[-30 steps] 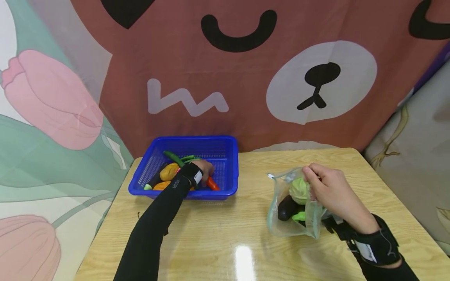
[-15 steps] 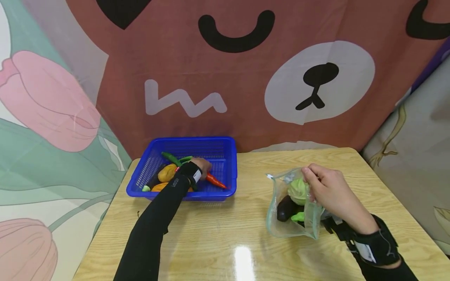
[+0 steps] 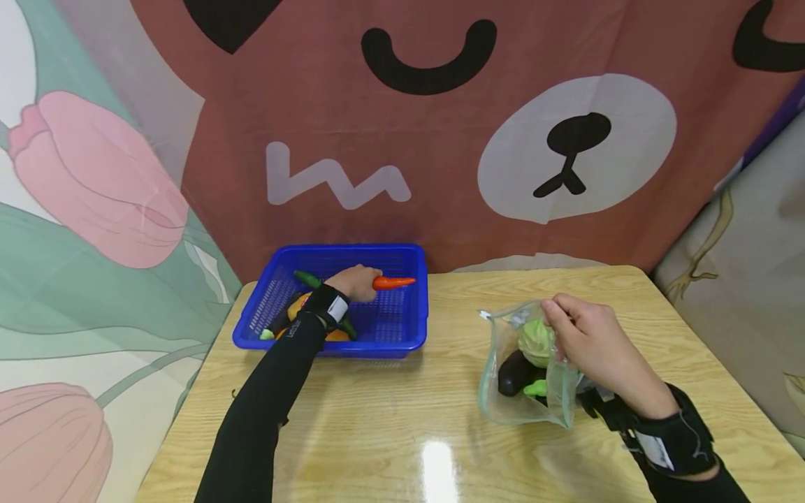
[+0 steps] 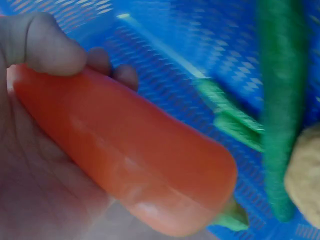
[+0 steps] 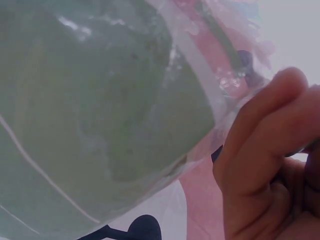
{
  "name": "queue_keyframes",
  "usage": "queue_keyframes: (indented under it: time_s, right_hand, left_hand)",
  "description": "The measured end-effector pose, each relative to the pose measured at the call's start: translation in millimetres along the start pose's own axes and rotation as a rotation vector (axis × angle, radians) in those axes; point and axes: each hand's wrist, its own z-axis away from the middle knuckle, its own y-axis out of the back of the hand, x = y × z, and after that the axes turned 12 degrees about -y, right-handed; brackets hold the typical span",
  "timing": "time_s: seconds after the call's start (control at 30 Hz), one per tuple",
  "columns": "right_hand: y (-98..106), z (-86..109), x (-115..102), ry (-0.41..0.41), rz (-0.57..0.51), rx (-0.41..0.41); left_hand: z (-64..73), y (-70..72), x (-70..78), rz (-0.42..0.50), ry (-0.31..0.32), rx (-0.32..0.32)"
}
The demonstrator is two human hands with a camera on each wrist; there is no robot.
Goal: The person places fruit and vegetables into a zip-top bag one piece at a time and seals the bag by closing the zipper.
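My left hand (image 3: 355,282) grips a red chili pepper (image 3: 394,283) over the blue basket (image 3: 377,347). In the left wrist view the thumb and fingers curl round the narrow end of the pepper (image 4: 130,150), its green stem pointing away from the palm. My right hand (image 3: 588,335) pinches the top edge of a clear zip bag (image 3: 493,413) standing on the table. Through its wall show a pale green cabbage (image 3: 535,341), a dark eggplant (image 3: 516,374) and a bright green pepper (image 3: 536,388). The cabbage (image 5: 100,110) fills much of the right wrist view.
Inside the basket lie a cucumber (image 4: 282,100), thin green chilies (image 4: 235,122) and a yellowish-brown round vegetable (image 4: 307,175), partly behind my left arm in the head view. The wooden table (image 3: 377,419) ends at a patterned cloth (image 3: 339,223) behind the basket.
My left hand has lifted the red chili pepper from the basket's floor, and the pepper has swung from slanting down to nearly level. The right hand and the bag have stayed put.
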Motion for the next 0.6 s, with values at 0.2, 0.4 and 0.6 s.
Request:
queue_keyframes:
  time_s: [0.2,0.4,0.6]
  right_hand:
    - [0.8,-1.2,0.3,0.002,0.013,0.002]
    - [3.2,-1.3,0.1,-0.009,0.015,-0.001]
    - [5.6,-0.4,-1.1,-0.032,-0.005,-0.016]
  left_hand:
    - [13.1,15.4,20.9,0.108,-0.156,0.091]
    - [28.7,19.2,55.2,0.123,-0.355,0.253]
    - [44.9,17.2,88.9,0.183,-0.538,0.338]
